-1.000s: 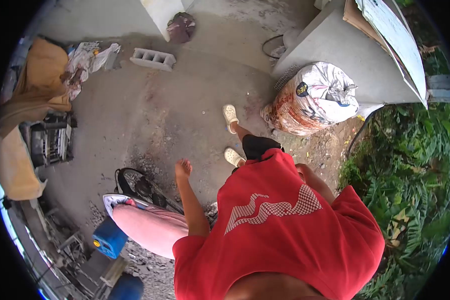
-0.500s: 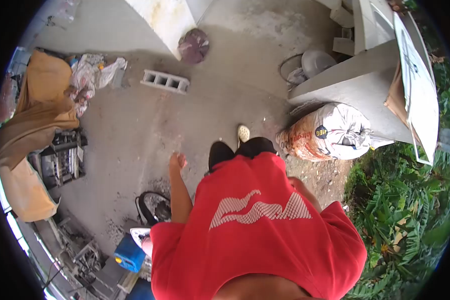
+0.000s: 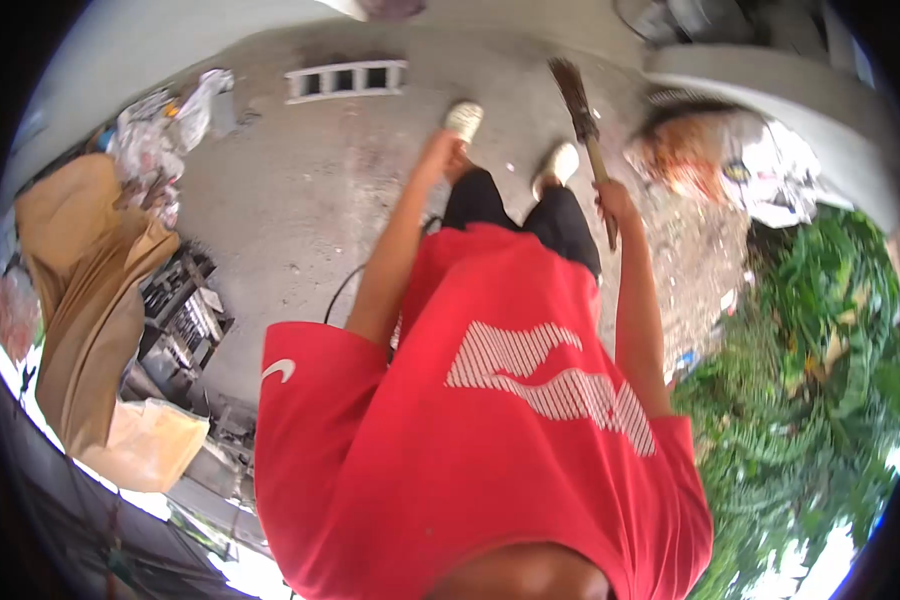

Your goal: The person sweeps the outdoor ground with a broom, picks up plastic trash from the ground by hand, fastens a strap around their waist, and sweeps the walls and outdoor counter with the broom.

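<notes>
My right hand (image 3: 616, 204) is wrapped round the wooden handle of a short broom (image 3: 585, 130), whose dark bristles point up and away over the concrete floor (image 3: 300, 200). My left hand (image 3: 444, 158) is held out in front of my left leg, near a cream clog (image 3: 464, 119). Its fingers are slightly blurred, and whether they are apart or closed does not show clearly.
A hollow concrete block (image 3: 346, 81) lies ahead. To the right are a full sack (image 3: 700, 160) and green plants (image 3: 800, 340). On the left, brown cloth (image 3: 90, 300) hangs beside metal racks (image 3: 185, 315) and crumpled plastic bags (image 3: 148, 150).
The broom has come into view in my right hand, which was mostly hidden behind the shirt. My left hand has moved forward and inward. My feet and the view have shifted.
</notes>
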Available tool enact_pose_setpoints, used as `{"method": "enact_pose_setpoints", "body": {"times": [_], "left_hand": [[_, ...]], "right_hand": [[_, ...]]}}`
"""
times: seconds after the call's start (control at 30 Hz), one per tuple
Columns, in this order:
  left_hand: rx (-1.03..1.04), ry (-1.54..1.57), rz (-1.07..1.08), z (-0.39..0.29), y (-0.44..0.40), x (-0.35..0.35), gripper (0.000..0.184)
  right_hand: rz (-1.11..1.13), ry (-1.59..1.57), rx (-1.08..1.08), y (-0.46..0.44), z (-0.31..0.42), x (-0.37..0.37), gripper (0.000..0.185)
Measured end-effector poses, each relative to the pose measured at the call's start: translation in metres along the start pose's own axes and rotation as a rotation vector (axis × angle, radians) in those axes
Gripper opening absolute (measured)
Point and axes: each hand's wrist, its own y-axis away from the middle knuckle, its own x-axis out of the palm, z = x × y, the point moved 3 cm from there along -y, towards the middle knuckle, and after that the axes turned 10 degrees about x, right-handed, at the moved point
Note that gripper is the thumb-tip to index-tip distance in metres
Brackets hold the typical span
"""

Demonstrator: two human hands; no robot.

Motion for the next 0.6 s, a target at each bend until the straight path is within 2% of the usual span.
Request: {"method": "enact_pose_setpoints", "body": {"times": [0.03, 0.07, 0.1, 0.17, 0.23, 0.3, 0.33, 0.37, 0.43, 0.47, 0.5, 0.53, 0.6], "left_hand": [[-0.055, -0.029, -0.086, -0.007, 0.000, 0.014, 0.021], [-0.150, -0.056, -0.058, -0.002, -0.006, 0.022, 0.023], [-0.156, -0.019, -0.018, 0.004, -0.005, 0.028, 0.027], [-0.247, -0.129, 0.052, 0.017, -0.005, 0.036, 0.033], [-0.272, 0.136, 0.165, 0.038, -0.003, 0.025, 0.034], [-0.373, 0.301, 0.009, 0.050, 0.002, 0.034, 0.039], [-0.320, 0.325, -0.061, 0.052, -0.007, 0.027, 0.037], [-0.272, 0.360, -0.127, 0.082, -0.034, 0.014, 0.035], [-0.281, 0.544, -0.151, 0.098, -0.021, 0.021, 0.027], [-0.325, 0.683, -0.112, 0.085, -0.006, 0.022, 0.021], [-0.301, 0.600, -0.230, 0.095, -0.009, 0.017, 0.016], [-0.310, 0.471, -0.229, 0.103, -0.017, 0.026, 0.017], [-0.298, 0.206, -0.236, 0.171, -0.070, 0.007, 0.017]], "right_hand": [[0.026, -0.067, -0.001, 0.006, 0.025, 0.029, 0.023], [0.055, -0.129, 0.023, 0.012, 0.039, 0.054, 0.023], [0.082, -0.137, 0.012, 0.020, 0.057, 0.076, 0.022], [0.152, -0.118, -0.081, 0.010, 0.076, 0.117, 0.021], [0.225, -0.075, -0.124, 0.007, 0.090, 0.147, 0.020], [0.265, -0.073, -0.177, 0.016, 0.095, 0.171, 0.021], [0.261, -0.097, -0.224, 0.021, 0.093, 0.182, 0.022], [0.239, -0.070, -0.257, 0.037, 0.091, 0.189, 0.024], [0.237, 0.027, -0.273, 0.075, 0.075, 0.194, 0.026], [0.260, 0.087, -0.274, 0.091, 0.069, 0.194, 0.027], [0.284, 0.149, -0.288, 0.099, 0.061, 0.192, 0.028], [0.319, 0.093, -0.273, 0.105, 0.056, 0.188, 0.028], [0.393, -0.021, -0.267, 0.107, 0.047, 0.186, 0.030]]}}
